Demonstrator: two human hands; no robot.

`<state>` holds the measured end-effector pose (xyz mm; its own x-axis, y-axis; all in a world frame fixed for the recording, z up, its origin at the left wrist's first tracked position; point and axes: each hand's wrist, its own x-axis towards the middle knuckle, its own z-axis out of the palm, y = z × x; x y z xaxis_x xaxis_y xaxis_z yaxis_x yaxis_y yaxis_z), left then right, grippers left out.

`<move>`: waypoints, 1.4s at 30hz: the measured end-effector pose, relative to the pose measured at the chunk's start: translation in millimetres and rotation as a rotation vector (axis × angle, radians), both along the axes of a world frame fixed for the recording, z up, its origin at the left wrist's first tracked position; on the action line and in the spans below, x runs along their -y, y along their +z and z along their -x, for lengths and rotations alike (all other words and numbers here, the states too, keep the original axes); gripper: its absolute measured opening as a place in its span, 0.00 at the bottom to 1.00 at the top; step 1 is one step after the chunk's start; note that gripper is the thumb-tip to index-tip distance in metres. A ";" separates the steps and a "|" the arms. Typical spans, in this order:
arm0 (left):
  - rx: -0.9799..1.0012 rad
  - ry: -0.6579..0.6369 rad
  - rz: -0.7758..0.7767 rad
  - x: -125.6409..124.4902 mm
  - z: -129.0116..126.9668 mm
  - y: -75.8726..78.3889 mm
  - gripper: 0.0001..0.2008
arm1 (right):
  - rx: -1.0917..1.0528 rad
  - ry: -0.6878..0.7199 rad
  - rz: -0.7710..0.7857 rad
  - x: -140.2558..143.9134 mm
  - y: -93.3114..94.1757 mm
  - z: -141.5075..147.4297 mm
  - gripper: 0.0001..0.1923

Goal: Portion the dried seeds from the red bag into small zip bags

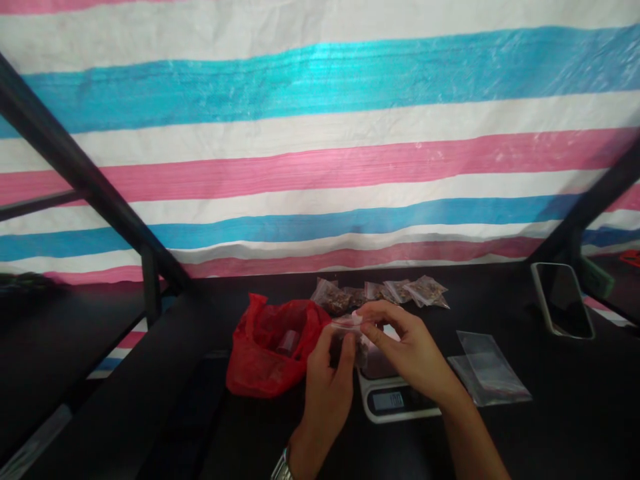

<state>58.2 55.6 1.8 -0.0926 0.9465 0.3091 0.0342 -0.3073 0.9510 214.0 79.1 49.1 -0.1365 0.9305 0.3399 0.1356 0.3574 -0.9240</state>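
Note:
My left hand (327,383) and my right hand (405,347) together hold a small clear plastic bag (350,333) with dark contents, just above a white digital scale (395,402). The right hand's fingers pinch the bag's top edge; the left hand grips its lower left side. An open red plastic bag (270,347) with a dark item inside lies to the left of my hands. Behind them, a row of several filled clear bags (380,293) lies on the black table (560,413).
A stack of empty clear bags (487,370) lies right of the scale. A phone (563,300) rests at the far right. A striped tarp (320,147) hangs behind the table. Black frame bars (80,170) slant at left and right.

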 end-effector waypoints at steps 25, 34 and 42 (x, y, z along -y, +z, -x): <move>0.121 0.119 -0.076 -11.7 -1.1 -2.5 0.21 | 0.164 -0.163 -0.067 -7.4 -9.6 20.5 0.09; 0.095 0.079 -0.079 -10.1 0.2 -1.0 0.21 | 0.215 -0.193 -0.111 -11.4 -14.1 21.3 0.09; 0.065 0.090 -0.072 -7.9 2.3 -0.1 0.22 | 0.221 -0.112 -0.143 -11.7 -15.4 14.0 0.09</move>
<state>56.0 63.5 1.7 -0.1987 0.9088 0.3669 0.0036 -0.3737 0.9276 200.0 90.8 33.7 -0.1205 0.8888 0.4422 0.3742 0.4533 -0.8090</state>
